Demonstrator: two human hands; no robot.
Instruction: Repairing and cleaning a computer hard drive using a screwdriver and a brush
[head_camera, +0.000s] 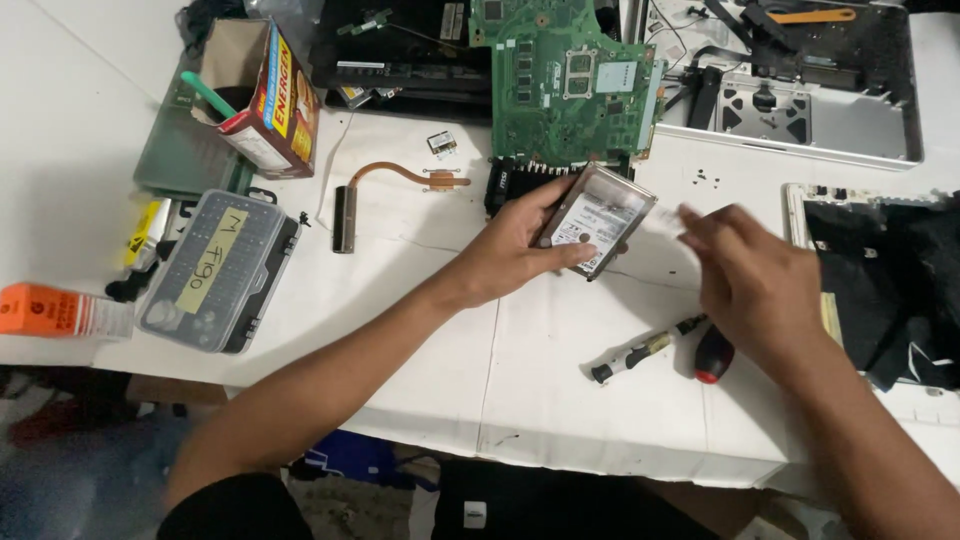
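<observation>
My left hand (510, 250) grips a small silver hard drive (597, 217), holding it tilted just above the white table (430, 340). My right hand (755, 280) hovers to the right of the drive, blurred by motion, with its fingertips near the drive's right edge; whether it pinches something small I cannot tell. A screwdriver with a red and black handle (660, 350) lies on the table below my right hand. A green circuit board (570, 85) lies just beyond the drive.
An opened silver laptop base (800, 100) sits at back right, a dark laptop part (880, 280) at right. A copper heat pipe (385, 190), a clear bit case (215, 270), an open cardboard box (265, 95) and an orange box (55, 310) lie at left.
</observation>
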